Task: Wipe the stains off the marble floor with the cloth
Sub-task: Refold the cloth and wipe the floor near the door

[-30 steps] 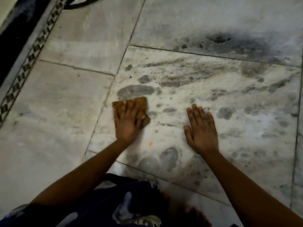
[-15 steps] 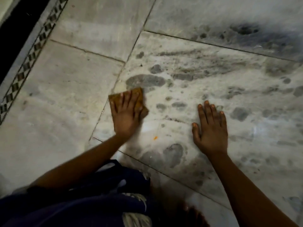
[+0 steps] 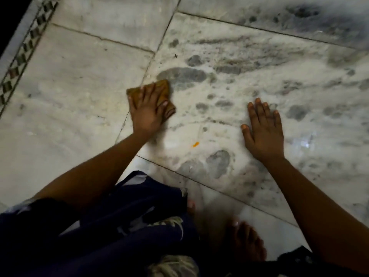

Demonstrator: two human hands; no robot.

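A folded brown cloth [image 3: 162,90] lies flat on the white marble floor [image 3: 79,86], over a tile seam. My left hand [image 3: 146,109] presses down on the cloth with fingers spread, covering most of it. Just beyond the cloth is a large grey stain [image 3: 183,75]. More grey blotches and streaks [image 3: 235,64] spread across the tile to the right. A small orange speck [image 3: 195,144] sits between my hands. My right hand [image 3: 263,130] rests flat on the floor, fingers apart, holding nothing.
A patterned border strip [image 3: 24,56] runs along the far left, with a dark area beyond it. My dark blue clothing [image 3: 119,226] and bare foot [image 3: 245,242] fill the bottom. A grey smear [image 3: 311,23] marks the top-right tile.
My left hand has slid the cloth leftward over the tile seam, away from the big grey stain. The view has tilted down, bringing my foot into sight. My right hand stays planted.
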